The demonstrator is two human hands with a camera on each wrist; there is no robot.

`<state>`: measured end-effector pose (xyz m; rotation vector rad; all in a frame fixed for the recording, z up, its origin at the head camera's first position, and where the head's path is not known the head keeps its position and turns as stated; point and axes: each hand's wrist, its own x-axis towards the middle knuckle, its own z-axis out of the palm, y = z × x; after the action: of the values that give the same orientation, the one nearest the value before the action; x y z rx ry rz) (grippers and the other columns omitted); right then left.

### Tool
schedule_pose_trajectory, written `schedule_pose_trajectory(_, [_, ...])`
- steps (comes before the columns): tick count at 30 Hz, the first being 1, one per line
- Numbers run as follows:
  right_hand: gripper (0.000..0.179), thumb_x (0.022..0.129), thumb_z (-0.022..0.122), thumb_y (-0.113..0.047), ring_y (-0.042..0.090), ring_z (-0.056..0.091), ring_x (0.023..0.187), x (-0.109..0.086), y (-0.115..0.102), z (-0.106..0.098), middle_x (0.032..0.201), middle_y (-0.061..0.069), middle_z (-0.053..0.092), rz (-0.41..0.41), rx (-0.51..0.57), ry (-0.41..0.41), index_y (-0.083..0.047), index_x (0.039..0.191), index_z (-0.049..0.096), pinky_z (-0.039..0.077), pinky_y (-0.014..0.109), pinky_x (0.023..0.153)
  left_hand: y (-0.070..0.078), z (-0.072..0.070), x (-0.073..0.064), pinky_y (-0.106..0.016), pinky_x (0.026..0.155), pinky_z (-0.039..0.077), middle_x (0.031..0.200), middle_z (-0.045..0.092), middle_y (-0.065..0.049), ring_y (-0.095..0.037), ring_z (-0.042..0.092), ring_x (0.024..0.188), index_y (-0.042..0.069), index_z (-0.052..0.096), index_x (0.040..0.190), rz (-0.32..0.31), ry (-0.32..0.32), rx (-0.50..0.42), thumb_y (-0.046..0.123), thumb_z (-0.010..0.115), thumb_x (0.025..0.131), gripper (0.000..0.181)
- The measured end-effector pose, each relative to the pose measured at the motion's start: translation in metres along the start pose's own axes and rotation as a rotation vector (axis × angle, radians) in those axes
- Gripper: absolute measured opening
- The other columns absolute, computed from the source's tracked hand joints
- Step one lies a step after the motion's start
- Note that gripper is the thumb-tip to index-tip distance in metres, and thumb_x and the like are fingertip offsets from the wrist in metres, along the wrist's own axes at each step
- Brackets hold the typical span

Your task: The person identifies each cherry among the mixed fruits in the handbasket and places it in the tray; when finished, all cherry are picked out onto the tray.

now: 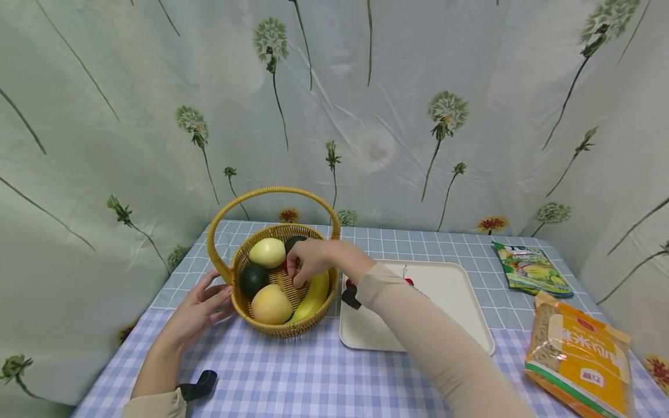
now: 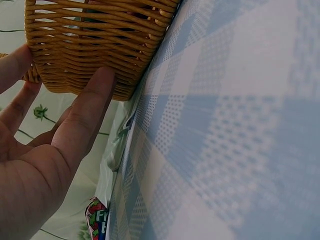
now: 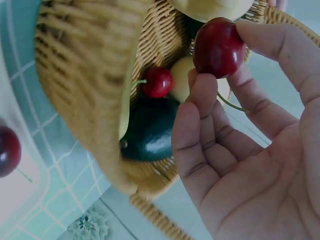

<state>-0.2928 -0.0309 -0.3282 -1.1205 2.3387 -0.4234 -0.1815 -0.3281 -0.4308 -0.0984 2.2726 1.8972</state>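
A person's right hand (image 1: 315, 259) pinches a dark red cherry (image 3: 218, 47) between thumb and fingertips over a wicker basket (image 1: 284, 331), near the left edge of the table (image 1: 282, 380). The left hand (image 1: 201, 305), fingers apart, touches the basket's left side. Inside lie a banana (image 1: 315, 297), a peach (image 1: 272, 305) and a smaller cherry (image 3: 158, 81). Other cherries (image 1: 409, 282) sit toward the far left corner of a white tray (image 1: 444, 331).

Pale fabric backdrop (image 1: 376, 128), dandelion print (image 1: 448, 110) (lightly creased), table (image 1: 282, 374) covered in 2 check patterns
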Motion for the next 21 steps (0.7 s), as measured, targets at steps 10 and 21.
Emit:
schedule_pose_trajectory(10, [0.013,0.098,0.077,-0.019,0.007,0.056,0.076,-0.041,0.019,-0.009,0.088,-0.002,0.068,-0.039,0.106,0.044,-0.014,0.109,0.072,0.049,0.021,0.069,0.000,0.000,0.000,-0.037,0.101,0.063,0.140,0.058,-0.005,-0.003,0.070,0.114,0.022,0.028,0.165,-0.001,0.001,0.005,0.031,0.063,0.110,0.066])
schedule_pose_trajectory(21, [0.015,0.098,0.077,-0.019,0.012,0.060,0.077,-0.096,0.052,-0.014,0.088,0.003,0.071,0.013,0.196,0.096,-0.012,0.109,0.071,0.052,0.026,0.075,0.000,0.000,0.000,-0.034,0.100,0.063,0.135,0.060,0.000,-0.002,0.070,0.113,0.021,0.027,0.166,0.004,-0.005,-0.008,0.029,0.063,0.110,0.067])
